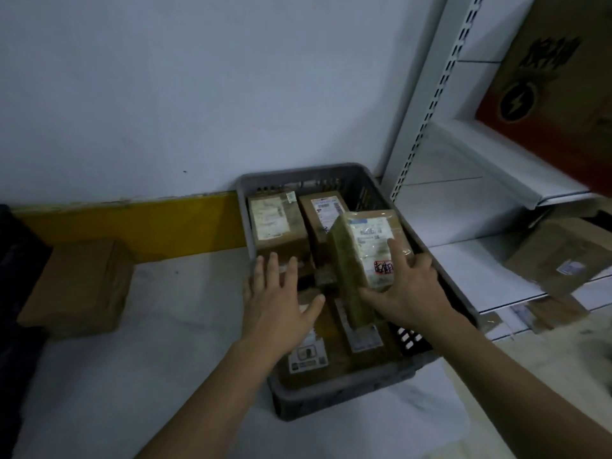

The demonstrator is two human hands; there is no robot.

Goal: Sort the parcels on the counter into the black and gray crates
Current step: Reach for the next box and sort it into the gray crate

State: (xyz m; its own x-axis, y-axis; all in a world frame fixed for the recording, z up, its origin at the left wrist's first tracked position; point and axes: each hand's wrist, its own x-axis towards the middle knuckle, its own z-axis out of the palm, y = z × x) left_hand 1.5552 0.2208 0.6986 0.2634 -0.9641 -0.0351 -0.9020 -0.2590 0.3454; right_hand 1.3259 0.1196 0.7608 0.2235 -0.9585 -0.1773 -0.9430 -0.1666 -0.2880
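Observation:
A gray crate [344, 389] stands on the white counter against the wall and holds several brown cardboard parcels with white labels. My right hand [405, 288] grips a taped brown parcel [364, 250] with a red-marked label, tilted on edge above the crate's right side. My left hand [281, 293] hovers flat with fingers spread over the crate's left rim, holding nothing. Two labelled parcels [276, 223] lie at the back of the crate. At the far left edge a dark shape [16, 260] shows, possibly the black crate.
A plain brown box [79, 286] sits on the white counter [149, 359] to the left. White metal shelving [463, 193] rises on the right, with a large printed carton [556, 77] above and more parcels [556, 256] on lower shelves. A yellow strip [132, 223] runs along the wall.

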